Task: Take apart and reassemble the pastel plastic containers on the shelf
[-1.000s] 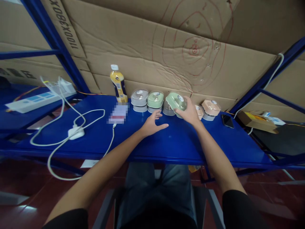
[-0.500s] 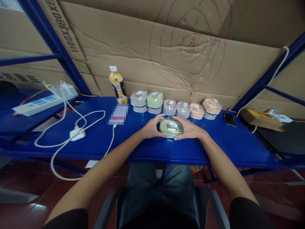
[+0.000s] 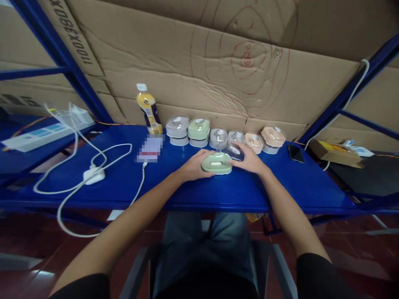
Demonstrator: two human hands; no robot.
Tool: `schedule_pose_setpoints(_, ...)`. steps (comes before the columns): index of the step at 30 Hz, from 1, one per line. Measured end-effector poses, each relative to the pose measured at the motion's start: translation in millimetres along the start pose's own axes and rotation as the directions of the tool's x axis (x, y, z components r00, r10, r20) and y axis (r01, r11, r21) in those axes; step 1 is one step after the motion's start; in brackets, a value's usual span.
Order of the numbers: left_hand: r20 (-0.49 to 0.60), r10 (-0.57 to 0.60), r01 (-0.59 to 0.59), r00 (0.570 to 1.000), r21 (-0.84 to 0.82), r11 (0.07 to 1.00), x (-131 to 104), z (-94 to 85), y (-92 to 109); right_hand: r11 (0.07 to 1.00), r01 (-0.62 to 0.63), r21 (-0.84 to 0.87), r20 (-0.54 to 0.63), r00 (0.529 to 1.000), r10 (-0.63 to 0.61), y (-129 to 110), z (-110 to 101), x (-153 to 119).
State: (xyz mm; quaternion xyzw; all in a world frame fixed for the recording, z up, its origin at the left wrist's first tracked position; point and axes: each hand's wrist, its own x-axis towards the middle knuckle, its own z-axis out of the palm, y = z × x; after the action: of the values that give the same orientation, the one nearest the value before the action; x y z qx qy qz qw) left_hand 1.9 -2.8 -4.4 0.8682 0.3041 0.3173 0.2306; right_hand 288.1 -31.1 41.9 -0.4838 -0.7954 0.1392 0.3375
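Nearest us are our jeans point(image 3: 183, 232), under the front edge of the blue surface point(image 3: 193, 195); just beyond that edge, our left hand point(image 3: 193, 166) curls around the left end of the green box point(image 3: 216, 164), fingers behind and thumb in front; our right hand point(image 3: 249, 160) pinches a clear cover point(image 3: 234, 150) with a round sticker, tilted just beyond the box's right end; whether our right thumb also touches the box we cannot tell.

We judge the step in hand to be parting the cover from the box, since the green top with its pale handle looks bare; the next move calls for a steady left grip and a light hold on the thin plastic, clear of the row behind.

Past our hands stand, from left to right, a grey stack point(image 3: 177, 126), a green-topped stack point(image 3: 198, 128), two small grey boxes point(image 3: 218, 138), a peach box point(image 3: 254, 142) and a peach-topped stack point(image 3: 273, 137); a black phone point(image 3: 295, 153) lies to the right; a white charger point(image 3: 94, 175) and a yellow bottle point(image 3: 149, 110) are to the left; farthest off, cardboard point(image 3: 156, 62) backs it all.
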Motion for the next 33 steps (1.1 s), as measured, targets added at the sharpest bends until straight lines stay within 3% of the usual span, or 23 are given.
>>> schedule_pose_setpoints(5, 0.047, 0.072, -0.075, 0.996, 0.067, 0.995, -1.4, -2.5, 2.8, 0.995, -0.095, 0.006, -0.037, 0.995, 0.095, 16.4, -15.5, 1.9)
schedule_pose_setpoints(9, -0.039, 0.009, -0.007, 0.999, 0.055, 0.998, 0.5, -10.1, -2.6, 0.992, -0.125, -0.014, -0.022, 0.992, 0.125, 21.6, -18.2, 2.8)
schedule_pose_setpoints(13, -0.137, -0.102, 0.112, 0.985, 0.068, 0.991, 2.0, -20.1, -18.9, 0.984, -0.177, -0.032, 0.07, 0.981, 0.179, 24.8, -22.3, 2.3)
schedule_pose_setpoints(18, -0.113, -0.139, 0.148, 0.984, 0.072, 0.986, 1.4, -24.3, -23.1, 0.981, -0.186, -0.06, 0.132, 0.972, 0.192, 28.7, -22.1, 2.0)
schedule_pose_setpoints(24, -0.109, -0.054, 0.057, 0.993, 0.021, 0.998, -0.4, -14.9, -0.6, 1.0, -0.029, 0.007, -0.058, 0.998, 0.03, 14.3, -15.0, 2.3)
schedule_pose_setpoints(29, -0.037, -0.098, 0.097, 0.994, -0.039, 0.995, 1.4, 0.0, 7.6, 0.99, 0.135, 0.033, 0.072, 0.988, -0.137, -6.6, 1.5, 2.5)
schedule_pose_setpoints(33, -0.009, -0.102, 0.101, 0.995, -0.077, 0.992, 2.9, 7.2, 6.7, 0.983, 0.185, 0.022, 0.155, 0.97, -0.186, -15.4, 15.6, 4.0)
